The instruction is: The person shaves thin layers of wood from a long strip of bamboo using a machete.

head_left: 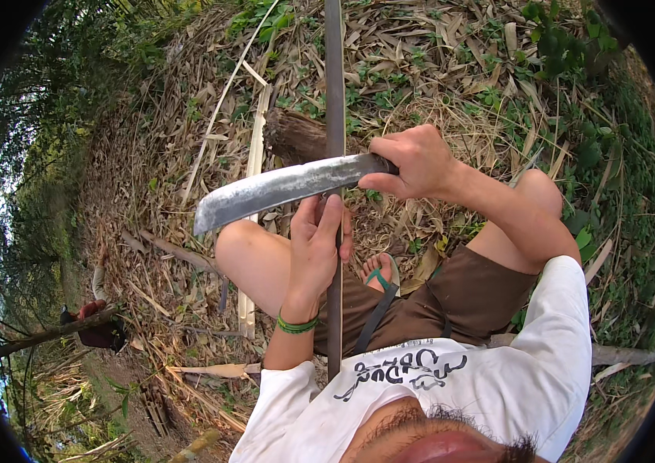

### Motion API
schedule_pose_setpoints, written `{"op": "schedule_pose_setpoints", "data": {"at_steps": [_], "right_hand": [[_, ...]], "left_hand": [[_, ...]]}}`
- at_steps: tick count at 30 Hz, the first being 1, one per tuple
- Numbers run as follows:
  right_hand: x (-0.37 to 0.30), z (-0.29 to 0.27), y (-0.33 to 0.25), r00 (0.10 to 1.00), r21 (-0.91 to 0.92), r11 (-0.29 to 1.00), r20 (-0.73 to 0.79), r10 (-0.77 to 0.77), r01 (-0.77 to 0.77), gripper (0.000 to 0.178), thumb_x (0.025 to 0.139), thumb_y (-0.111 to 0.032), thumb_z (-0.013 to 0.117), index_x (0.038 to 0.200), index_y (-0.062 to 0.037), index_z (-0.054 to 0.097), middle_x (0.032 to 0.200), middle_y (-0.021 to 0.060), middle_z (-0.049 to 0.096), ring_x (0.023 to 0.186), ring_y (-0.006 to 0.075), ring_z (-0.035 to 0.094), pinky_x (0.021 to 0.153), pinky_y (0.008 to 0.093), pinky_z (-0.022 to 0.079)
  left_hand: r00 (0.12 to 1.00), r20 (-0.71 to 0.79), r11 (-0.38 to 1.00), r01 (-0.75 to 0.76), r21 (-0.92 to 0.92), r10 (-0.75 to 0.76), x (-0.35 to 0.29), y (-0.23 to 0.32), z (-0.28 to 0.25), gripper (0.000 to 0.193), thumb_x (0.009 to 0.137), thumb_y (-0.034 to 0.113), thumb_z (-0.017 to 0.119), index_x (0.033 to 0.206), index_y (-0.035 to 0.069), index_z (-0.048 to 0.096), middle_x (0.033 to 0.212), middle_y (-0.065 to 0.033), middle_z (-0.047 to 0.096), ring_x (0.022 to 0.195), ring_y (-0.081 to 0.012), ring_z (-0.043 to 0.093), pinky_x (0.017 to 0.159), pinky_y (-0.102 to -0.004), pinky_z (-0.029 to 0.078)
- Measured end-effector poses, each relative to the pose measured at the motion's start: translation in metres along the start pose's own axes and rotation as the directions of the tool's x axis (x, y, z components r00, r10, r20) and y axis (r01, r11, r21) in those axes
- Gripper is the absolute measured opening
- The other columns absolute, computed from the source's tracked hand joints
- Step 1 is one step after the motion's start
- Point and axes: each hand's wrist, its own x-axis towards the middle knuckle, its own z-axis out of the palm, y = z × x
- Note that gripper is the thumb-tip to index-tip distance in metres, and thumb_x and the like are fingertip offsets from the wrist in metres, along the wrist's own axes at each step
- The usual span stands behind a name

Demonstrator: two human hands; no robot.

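Note:
My right hand (418,163) is closed around the handle of a machete (277,191). Its broad, worn blade points left and lies across a long, narrow strip (334,73), dark on its face with a pale edge, that looks like split bamboo. My left hand (315,245) grips this strip just below the blade, fingers curled around it. From the top of the view the strip runs down between my knees to my shirt. Beyond the blade, a short brown log (300,136) lies on the ground, and the strip passes over it.
Pale split strips (256,147) lie left of the log. Dry leaves (165,154) and green plants cover the ground. My sandalled foot (380,274) is below the blade. A person (98,322) is farther off at the left, near a slanting branch (42,338).

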Motion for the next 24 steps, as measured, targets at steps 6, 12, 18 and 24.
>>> {"op": "schedule_pose_setpoints", "data": {"at_steps": [6, 12, 18, 24], "right_hand": [[-0.004, -0.004, -0.009, 0.998, 0.005, 0.999, 0.036, 0.051, -0.051, 0.061, 0.087, -0.065, 0.063, 0.069, -0.0074, 0.053, 0.057, 0.0089, 0.054, 0.047, 0.0290, 0.058, 0.042, 0.0414, 0.043], [0.001, -0.003, 0.000, 0.999, -0.033, 0.999, -0.013, -0.041, 0.041, 0.064, 0.084, -0.072, 0.061, 0.067, -0.0105, 0.057, 0.054, 0.0043, 0.057, 0.044, 0.0239, 0.059, 0.038, 0.0385, 0.039], [-0.001, -0.005, 0.005, 0.998, -0.068, 0.996, 0.002, -0.061, 0.061, 0.063, 0.085, -0.072, 0.059, 0.069, -0.0117, 0.052, 0.055, 0.0020, 0.050, 0.046, 0.0244, 0.056, 0.043, 0.0388, 0.033], [-0.001, -0.007, 0.008, 0.998, -0.096, 0.993, 0.025, -0.061, 0.063, 0.065, 0.084, -0.074, 0.058, 0.067, -0.0115, 0.050, 0.054, 0.0019, 0.048, 0.046, 0.0243, 0.055, 0.044, 0.0397, 0.031]], "left_hand": [[0.999, 0.001, 0.999, 0.052, 0.006, -0.052, -0.008, 0.002, -0.007, 0.040, 0.108, 0.021, 0.049, 0.144, 0.003, 0.044, 0.072, -0.0007, 0.052, 0.047, -0.0049, 0.044, 0.040, -0.0194, 0.035], [1.000, 0.004, 1.000, 0.015, 0.010, -0.015, -0.005, 0.004, -0.003, 0.050, 0.108, 0.017, 0.048, 0.155, 0.006, 0.032, 0.072, -0.0015, 0.051, 0.047, -0.0043, 0.043, 0.039, -0.0199, 0.035], [1.000, 0.006, 1.000, 0.019, -0.014, -0.019, -0.006, 0.002, -0.002, 0.047, 0.108, 0.015, 0.049, 0.153, 0.006, 0.036, 0.072, -0.0001, 0.049, 0.049, -0.0037, 0.041, 0.040, -0.0195, 0.035], [0.999, 0.007, 0.999, 0.049, 0.009, -0.049, -0.008, 0.003, -0.003, 0.046, 0.108, 0.015, 0.048, 0.152, 0.006, 0.036, 0.072, 0.0004, 0.048, 0.050, -0.0036, 0.039, 0.041, -0.0195, 0.034]]}}
